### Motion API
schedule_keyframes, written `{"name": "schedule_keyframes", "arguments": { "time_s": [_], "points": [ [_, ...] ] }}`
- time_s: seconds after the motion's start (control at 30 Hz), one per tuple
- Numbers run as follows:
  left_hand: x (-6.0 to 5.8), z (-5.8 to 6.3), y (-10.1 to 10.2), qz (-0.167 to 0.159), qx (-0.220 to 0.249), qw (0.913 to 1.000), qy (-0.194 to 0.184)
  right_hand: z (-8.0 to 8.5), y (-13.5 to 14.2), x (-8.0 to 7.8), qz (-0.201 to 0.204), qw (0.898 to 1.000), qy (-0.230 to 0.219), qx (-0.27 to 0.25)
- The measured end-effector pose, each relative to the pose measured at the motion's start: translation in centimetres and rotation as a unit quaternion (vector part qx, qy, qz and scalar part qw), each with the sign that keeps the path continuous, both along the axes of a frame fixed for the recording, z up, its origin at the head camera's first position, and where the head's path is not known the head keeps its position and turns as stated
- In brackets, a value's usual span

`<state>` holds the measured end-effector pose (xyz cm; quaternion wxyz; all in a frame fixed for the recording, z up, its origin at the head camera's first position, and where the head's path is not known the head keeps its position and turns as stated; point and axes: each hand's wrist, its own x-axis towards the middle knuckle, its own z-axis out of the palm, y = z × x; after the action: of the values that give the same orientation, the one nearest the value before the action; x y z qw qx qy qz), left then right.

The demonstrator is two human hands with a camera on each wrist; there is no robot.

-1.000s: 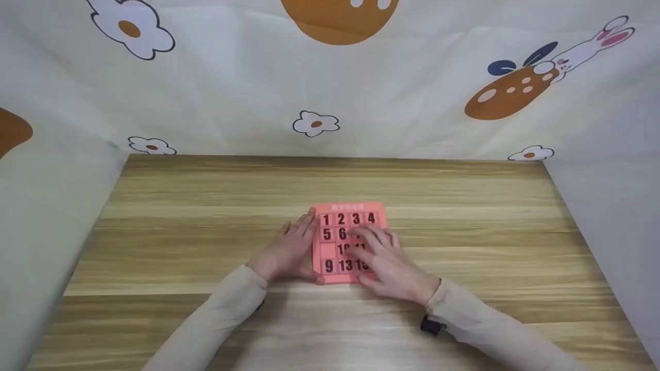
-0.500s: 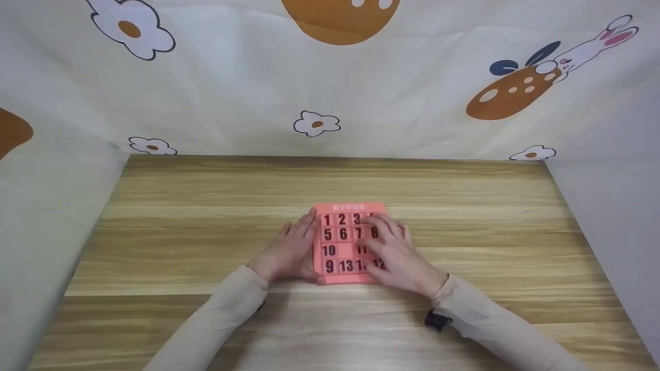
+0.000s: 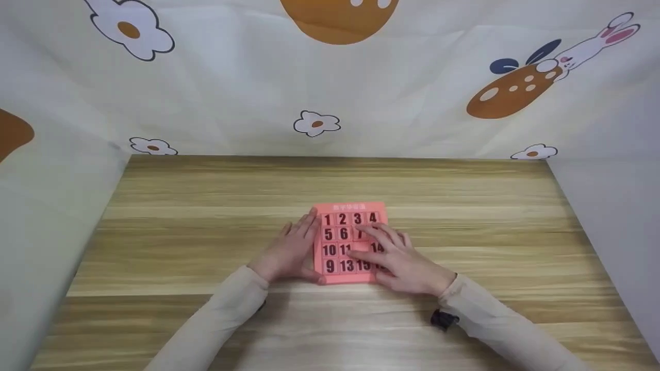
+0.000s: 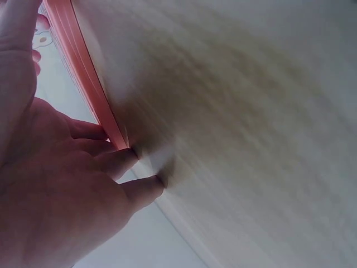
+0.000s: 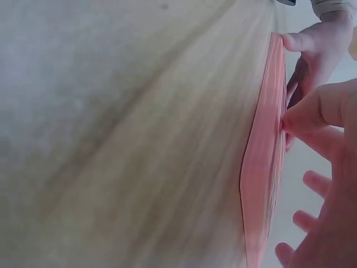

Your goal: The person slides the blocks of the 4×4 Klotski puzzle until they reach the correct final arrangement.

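A pink number sliding puzzle (image 3: pixel 350 279) lies flat on the table. My left hand (image 3: pixel 290 252) rests along its left side, with the thumb at the near left corner; in the left wrist view several fingertips meet the frame's edge (image 4: pixel 83 72) and the tabletop. Over the right part of the board is my right hand (image 3: pixel 407 261), its index finger reaching to the tile 11 (image 3: pixel 343 249). Right of that tile is a gap in the third row, then the tile 14 (image 3: pixel 377 247). The top row reads 1 to 4. My right fingers cover the tile 8 and part of the bottom right tile.
The wood-grain table (image 3: pixel 206 221) extends around the puzzle on all sides. A pale cloth wall (image 3: pixel 232 87) with flower and carrot prints stands behind it, and side walls close off left and right. A black band (image 3: pixel 444 320) shows under the right sleeve.
The 10 has slid left into the former gap, then the 11 has slid left beside it. The gap is now in the third column. The right hand shifted slightly right; the left stayed still.
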<state>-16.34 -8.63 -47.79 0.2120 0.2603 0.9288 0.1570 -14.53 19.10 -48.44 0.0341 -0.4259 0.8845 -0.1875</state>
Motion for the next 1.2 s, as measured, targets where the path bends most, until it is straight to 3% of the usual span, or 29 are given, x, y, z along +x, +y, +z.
{"name": "schedule_keyframes", "arguments": {
  "time_s": [0.13, 0.27, 0.33, 0.47, 0.67, 0.9, 1.07, 1.2],
  "points": [
    [0.0, 0.0, 0.0, -0.003, -0.001, 1.0, 0.005, 0.4, 0.9, -0.3, -0.07, 0.996, 0.026, -0.046],
    [-0.1, 0.0, 0.0, 0.003, -0.001, 1.0, 0.001, 0.5, 1.9, -0.5, -0.13, 0.989, 0.044, -0.056],
    [-0.1, 0.0, 0.0, 0.004, 0.0, 1.0, 0.0, 0.3, 2.1, -0.5, -0.12, 0.991, 0.039, -0.046],
    [0.0, 0.1, 0.0, 0.002, 0.0, 1.0, 0.001, 0.1, 2.2, -0.2, -0.057, 0.998, 0.012, -0.035],
    [-0.1, 0.0, 0.1, 0.001, 0.003, 1.0, 0.002, 0.0, 2.7, -0.3, 0.008, 0.996, 0.006, -0.083],
    [0.0, 0.0, 0.0, 0.002, 0.006, 1.0, 0.002, 0.5, 2.9, -0.5, -0.024, 0.997, 0.04, -0.055],
    [0.0, -0.1, 0.0, 0.0, 0.013, 0.9999, 0.003, 0.5, 2.7, -0.4, 0.014, 0.998, 0.034, -0.053],
    [0.0, -0.2, 0.0, 0.001, 0.013, 0.9999, 0.002, 0.3, 2.6, -0.3, -0.005, 0.998, 0.05, -0.041]
  ]
}}
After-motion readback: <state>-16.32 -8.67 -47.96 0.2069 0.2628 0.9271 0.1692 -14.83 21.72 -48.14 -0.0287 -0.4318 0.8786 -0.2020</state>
